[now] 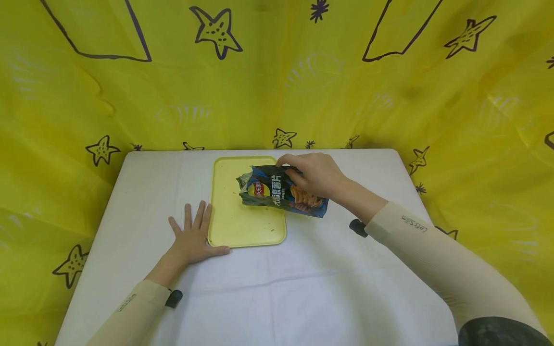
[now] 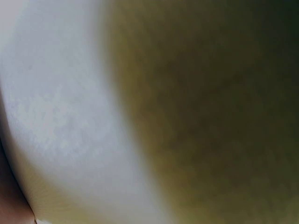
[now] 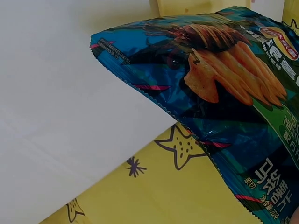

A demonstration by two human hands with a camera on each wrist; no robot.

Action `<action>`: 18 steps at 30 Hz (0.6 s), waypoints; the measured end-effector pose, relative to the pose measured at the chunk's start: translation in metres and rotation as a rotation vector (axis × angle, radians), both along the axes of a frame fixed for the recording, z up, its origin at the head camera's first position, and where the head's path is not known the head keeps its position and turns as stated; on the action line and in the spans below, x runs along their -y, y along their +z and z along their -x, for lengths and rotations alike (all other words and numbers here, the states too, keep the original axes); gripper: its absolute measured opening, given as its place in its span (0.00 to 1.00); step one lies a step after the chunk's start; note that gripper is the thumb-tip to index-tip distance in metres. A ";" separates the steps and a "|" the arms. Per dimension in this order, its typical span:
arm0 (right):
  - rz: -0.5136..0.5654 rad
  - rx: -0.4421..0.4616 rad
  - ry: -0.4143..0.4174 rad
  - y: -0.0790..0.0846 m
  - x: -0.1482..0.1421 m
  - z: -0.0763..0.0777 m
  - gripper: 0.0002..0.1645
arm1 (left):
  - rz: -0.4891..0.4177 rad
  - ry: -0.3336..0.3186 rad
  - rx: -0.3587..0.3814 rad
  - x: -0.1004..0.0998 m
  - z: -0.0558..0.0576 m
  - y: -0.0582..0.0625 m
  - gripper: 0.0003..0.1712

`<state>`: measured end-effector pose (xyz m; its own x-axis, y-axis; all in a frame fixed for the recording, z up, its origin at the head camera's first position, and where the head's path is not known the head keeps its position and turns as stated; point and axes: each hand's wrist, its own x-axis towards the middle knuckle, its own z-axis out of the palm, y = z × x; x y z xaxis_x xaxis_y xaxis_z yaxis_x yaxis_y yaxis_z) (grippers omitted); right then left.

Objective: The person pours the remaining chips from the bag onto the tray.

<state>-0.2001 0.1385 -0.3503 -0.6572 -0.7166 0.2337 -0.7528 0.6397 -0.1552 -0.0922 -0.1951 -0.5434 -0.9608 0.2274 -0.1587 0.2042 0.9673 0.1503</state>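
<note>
My right hand (image 1: 316,174) pinches the upper edge of a dark blue potato chip bag (image 1: 283,194). The bag is tilted, its torn, open end pointing left over a yellow tray (image 1: 246,228). In the right wrist view, the bag's sealed bottom and printed chips fill much of the picture, and only a bit of a finger shows at the lower right corner. With fingers spread, my left hand (image 1: 193,242) rests on the table along the tray's left edge, thumb by its front corner. Blur in the left wrist view hides that hand's fingers.
A few small crumbs (image 1: 271,224) lie on the tray. The table (image 1: 329,288) wears a white cloth, and a yellow curtain (image 1: 268,86) with starfish drawings hangs behind it and at both sides.
</note>
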 end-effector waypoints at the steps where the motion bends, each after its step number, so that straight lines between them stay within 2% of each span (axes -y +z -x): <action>1: -0.004 0.000 -0.001 0.000 0.000 0.000 0.16 | -0.001 0.000 -0.002 0.000 0.000 0.000 0.76; 10: -0.038 -0.007 -0.025 0.010 0.001 0.002 0.17 | -0.003 -0.003 -0.003 0.000 0.001 -0.001 0.76; 18: -0.029 -0.007 -0.014 0.016 0.004 0.003 0.16 | 0.008 0.003 0.009 0.000 0.001 0.001 0.76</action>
<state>-0.2035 0.1340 -0.3346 -0.6652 -0.7143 0.2174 -0.7451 0.6540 -0.1309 -0.0932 -0.1947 -0.5424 -0.9599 0.2233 -0.1693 0.2001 0.9692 0.1439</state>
